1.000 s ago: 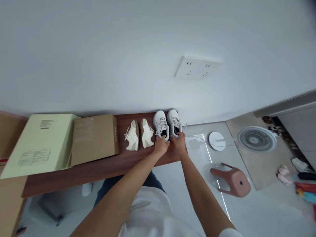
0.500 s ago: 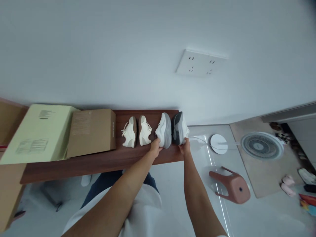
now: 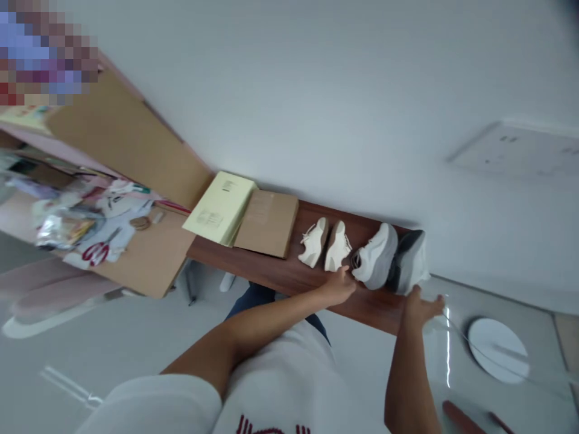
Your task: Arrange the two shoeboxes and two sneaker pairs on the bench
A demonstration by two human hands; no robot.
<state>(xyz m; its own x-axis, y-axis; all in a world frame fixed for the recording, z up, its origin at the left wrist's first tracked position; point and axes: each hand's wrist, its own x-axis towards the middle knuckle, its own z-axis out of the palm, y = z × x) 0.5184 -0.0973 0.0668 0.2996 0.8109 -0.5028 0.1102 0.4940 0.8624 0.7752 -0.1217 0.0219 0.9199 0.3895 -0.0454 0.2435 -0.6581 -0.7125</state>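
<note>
A pair of white-and-grey sneakers stands on a dark brown wooden shelf board (image 3: 266,269): the left sneaker (image 3: 375,258) and the right sneaker with a dark sole (image 3: 411,263), both on their sides. My left hand (image 3: 338,287) is just in front of the left sneaker, fingers loosely apart and holding nothing. Below the right sneaker, my right hand (image 3: 420,308) has its thumb and fingers spread, with nothing gripped. To the left lie two cream shoes, one with loose laces (image 3: 313,242) and its mate (image 3: 337,247), soles facing each other.
A brown cardboard box (image 3: 268,224) and a pale yellow box (image 3: 221,208) occupy the board's left part. Farther left, a desk (image 3: 149,265) carries red-handled scissors (image 3: 96,254) and clutter. A wall socket panel (image 3: 520,150) and a round white base (image 3: 497,351) are at right.
Both hands have let go of the white-and-grey sneakers and drawn back toward me. The view has swung left, bringing the cluttered desk into sight.
</note>
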